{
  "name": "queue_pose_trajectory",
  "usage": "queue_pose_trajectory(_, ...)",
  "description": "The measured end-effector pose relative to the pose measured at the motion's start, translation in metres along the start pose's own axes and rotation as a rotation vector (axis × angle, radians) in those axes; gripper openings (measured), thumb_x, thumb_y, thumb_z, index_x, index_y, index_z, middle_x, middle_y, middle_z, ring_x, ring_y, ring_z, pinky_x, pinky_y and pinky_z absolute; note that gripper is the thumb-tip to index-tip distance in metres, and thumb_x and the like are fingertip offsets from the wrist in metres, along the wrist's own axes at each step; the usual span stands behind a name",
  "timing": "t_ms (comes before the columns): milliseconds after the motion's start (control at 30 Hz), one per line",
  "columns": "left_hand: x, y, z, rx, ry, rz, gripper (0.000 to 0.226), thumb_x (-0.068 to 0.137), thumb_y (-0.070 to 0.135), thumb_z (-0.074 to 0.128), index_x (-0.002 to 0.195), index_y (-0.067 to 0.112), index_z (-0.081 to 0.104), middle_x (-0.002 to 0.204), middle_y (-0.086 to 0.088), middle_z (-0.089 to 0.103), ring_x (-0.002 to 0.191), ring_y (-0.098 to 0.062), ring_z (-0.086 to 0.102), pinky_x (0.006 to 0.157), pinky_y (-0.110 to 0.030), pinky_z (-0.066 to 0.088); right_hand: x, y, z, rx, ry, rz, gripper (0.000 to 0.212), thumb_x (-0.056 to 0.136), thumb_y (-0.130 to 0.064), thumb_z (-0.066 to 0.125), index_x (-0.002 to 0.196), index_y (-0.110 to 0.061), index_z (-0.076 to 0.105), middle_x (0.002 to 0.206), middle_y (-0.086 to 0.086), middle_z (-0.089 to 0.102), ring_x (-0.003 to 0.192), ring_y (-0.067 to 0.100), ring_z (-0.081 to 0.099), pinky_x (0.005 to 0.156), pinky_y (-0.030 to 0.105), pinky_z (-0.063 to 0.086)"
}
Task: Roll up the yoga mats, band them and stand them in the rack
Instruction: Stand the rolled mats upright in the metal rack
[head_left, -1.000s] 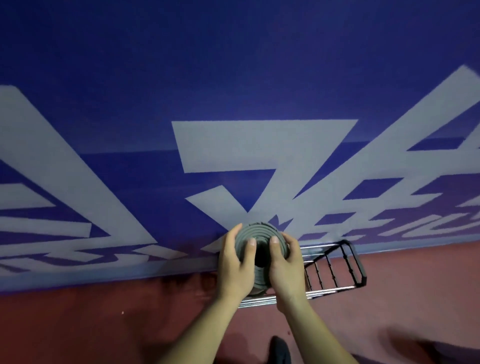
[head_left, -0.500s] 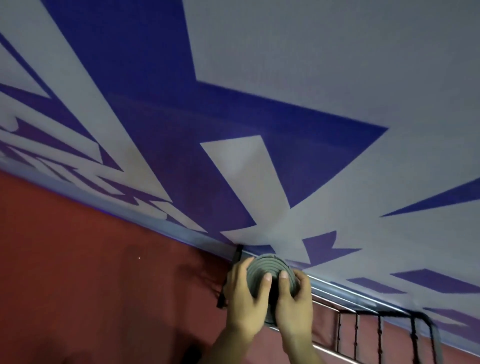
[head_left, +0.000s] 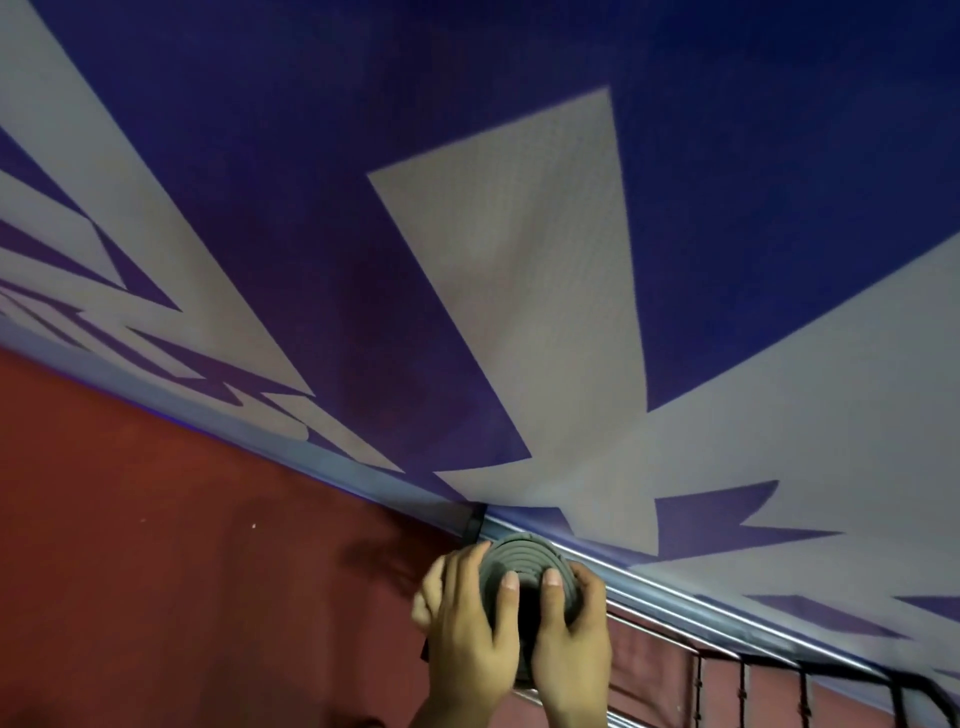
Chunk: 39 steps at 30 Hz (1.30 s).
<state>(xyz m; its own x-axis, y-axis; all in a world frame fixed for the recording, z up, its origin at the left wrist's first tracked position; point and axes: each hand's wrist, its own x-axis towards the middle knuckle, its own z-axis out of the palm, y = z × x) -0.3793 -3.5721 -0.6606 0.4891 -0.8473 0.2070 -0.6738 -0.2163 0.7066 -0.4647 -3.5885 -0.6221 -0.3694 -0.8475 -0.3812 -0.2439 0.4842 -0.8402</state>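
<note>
Rolled mat (head_left: 522, 557): upright, spiral end up, clasped betw. both hands.
Left hand (head_left: 467, 639), right hand (head_left: 569, 649): fingers curled round roll, one hand per side.
Rolling: done. Band: not visible, cannot tell.
Rack (head_left: 691, 605): rails run right of hands.
Judged: racking step in hand; seating + release left.

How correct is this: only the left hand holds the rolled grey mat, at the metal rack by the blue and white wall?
Not quite. Both hands hold the rolled grey mat: the left hand and the right hand each curl fingers over its end, as the head view shows. The rest stands: the mat is at the metal rack by the blue and white wall.
</note>
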Motion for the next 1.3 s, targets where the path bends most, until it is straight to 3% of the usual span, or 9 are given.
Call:
queue_pose_trajectory(267, 0.015, -0.02, 0.015, -0.121, -0.013, -0.021, 0.049, 0.099, 0.054, 0.041, 0.124, 0.016, 0.06, 0.121, 0.002, 0.062, 0.111, -0.022, 0.059, 0.096, -0.04, 0.043, 0.026, 0.008, 0.013, -0.062, -0.054, -0.069, 0.012, 0.095, -0.039, 0.065, 0.107, -0.039, 0.062, 0.106, -0.009, 0.071, 0.099, 0.013, 0.066, 0.085, 0.031, 0.046)
queue_pose_trajectory(400, 0.015, -0.022, 0.012, -0.206, -0.039, -0.037, 0.052, 0.1, 0.054, 0.038, 0.119, 0.012, 0.061, 0.118, 0.002, 0.058, 0.109, -0.022, 0.059, 0.095, -0.041, 0.047, 0.024, 0.01, 0.008, -0.044, -0.049, -0.068, 0.011, 0.096, -0.041, 0.064, 0.107, -0.041, 0.066, 0.104, -0.017, 0.072, 0.1, 0.001, 0.064, 0.081, 0.018, 0.044)
queue_pose_trajectory(567, 0.011, -0.026, 0.009, -0.261, 0.015, -0.085, 0.04, 0.102, 0.038, 0.038, 0.11, 0.007, 0.062, 0.114, -0.002, 0.058, 0.1, -0.026, 0.062, 0.094, -0.013, 0.04, 0.015, 0.014, 0.012, -0.052, -0.025, -0.04, 0.019, 0.096, -0.045, 0.061, 0.115, -0.04, 0.065, 0.11, -0.012, 0.071, 0.102, 0.01, 0.064, 0.087, 0.027, 0.046)
queue_pose_trajectory(667, 0.009, -0.024, 0.009, -0.224, -0.013, -0.107, 0.044, 0.103, 0.044, 0.038, 0.117, 0.011, 0.062, 0.12, -0.003, 0.06, 0.105, -0.028, 0.064, 0.092, -0.023, 0.045, 0.013, 0.018, 0.013, -0.066, -0.007, -0.037, 0.039, 0.095, -0.049, 0.059, 0.13, -0.033, 0.062, 0.123, -0.006, 0.069, 0.113, 0.015, 0.063, 0.098, 0.034, 0.05)
queue_pose_trajectory(733, 0.007, -0.024, 0.008, -0.204, -0.032, -0.077, 0.052, 0.102, 0.053, 0.036, 0.127, 0.015, 0.061, 0.131, -0.001, 0.061, 0.117, -0.024, 0.062, 0.098, -0.033, 0.048, 0.012, 0.018, 0.012, -0.053, -0.009, -0.03, 0.04, 0.095, -0.049, 0.059, 0.132, -0.031, 0.062, 0.125, -0.005, 0.068, 0.114, 0.015, 0.062, 0.099, 0.034, 0.049)
queue_pose_trajectory(833, 0.01, -0.019, 0.006, -0.281, -0.095, -0.095, 0.052, 0.096, 0.054, 0.045, 0.135, 0.023, 0.061, 0.14, 0.014, 0.057, 0.129, -0.009, 0.054, 0.108, -0.03, 0.041, 0.012, 0.016, 0.011, -0.033, -0.026, -0.019, 0.042, 0.096, -0.047, 0.06, 0.134, -0.031, 0.06, 0.126, -0.006, 0.067, 0.115, 0.015, 0.061, 0.097, 0.031, 0.047)
queue_pose_trajectory(1000, 0.023, -0.021, 0.012, -0.231, -0.145, -0.1, 0.034, 0.093, 0.047, 0.042, 0.123, 0.041, 0.058, 0.121, 0.03, 0.055, 0.113, -0.004, 0.052, 0.101, -0.016, 0.033, 0.01, 0.019, 0.009, -0.046, 0.012, -0.048, 0.038, 0.097, -0.042, 0.061, 0.133, -0.029, 0.063, 0.127, -0.006, 0.068, 0.116, 0.014, 0.062, 0.101, 0.033, 0.049)
queue_pose_trajectory(1133, 0.024, -0.023, 0.012, -0.225, -0.139, -0.095, 0.037, 0.095, 0.046, 0.039, 0.119, 0.033, 0.064, 0.114, 0.032, 0.055, 0.105, 0.001, 0.047, 0.098, -0.002, 0.025, 0.012, 0.016, 0.011, -0.05, 0.015, -0.048, 0.035, 0.099, -0.037, 0.06, 0.132, -0.026, 0.065, 0.125, -0.008, 0.069, 0.112, 0.012, 0.063, 0.1, 0.031, 0.049)
queue_pose_trajectory(1300, 0.021, -0.02, 0.013, -0.22, -0.122, -0.082, 0.044, 0.095, 0.047, 0.04, 0.12, 0.023, 0.068, 0.112, 0.028, 0.057, 0.106, -0.003, 0.049, 0.098, -0.012, 0.031, 0.012, 0.015, 0.008, -0.06, -0.004, -0.058, 0.033, 0.098, -0.04, 0.059, 0.129, -0.031, 0.064, 0.123, -0.01, 0.069, 0.111, 0.01, 0.063, 0.099, 0.031, 0.05)
